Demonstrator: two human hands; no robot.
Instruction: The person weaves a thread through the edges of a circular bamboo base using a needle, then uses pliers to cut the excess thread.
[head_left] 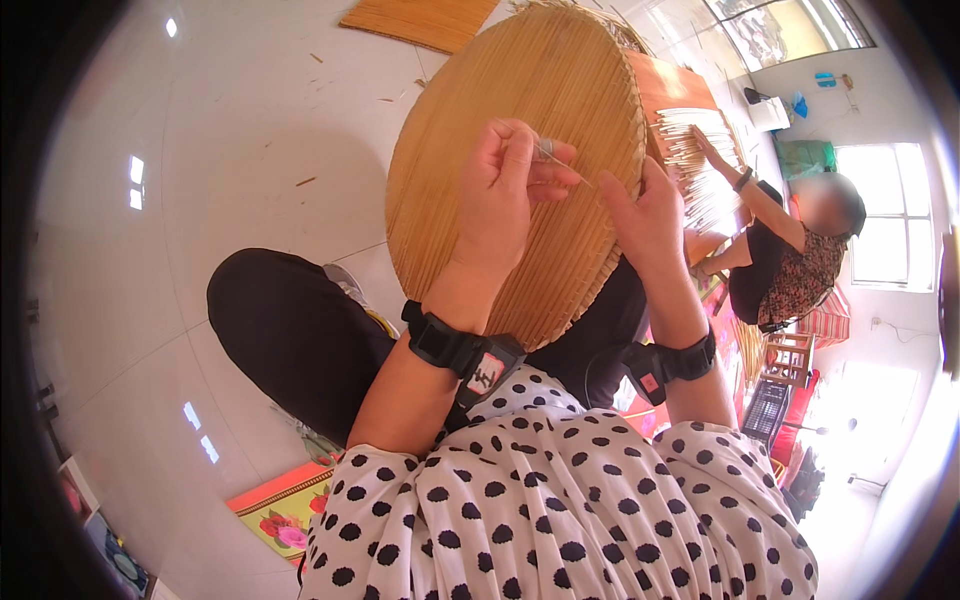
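A large round disc of straw-coloured stalks (440,150) stands tilted in front of me, its right rim bound with a row of stitches. My left hand (500,190) hovers over its face, fingers curled in a pinch on a thin, pale needle (572,172) that points toward the right rim. A silvery band, like a thimble, sits on one of that hand's fingers. With thumb and fingers closed, my right hand (648,218) grips the disc's right edge; the fingers behind the rim are partly hidden.
At the right, a person (775,240) lays a hand on a spread of pale stalks (690,165) on a brown board (665,85). Another brown panel (420,22) lies on the tiled floor, with loose straw bits nearby. A flowered mat (285,510) is at lower left.
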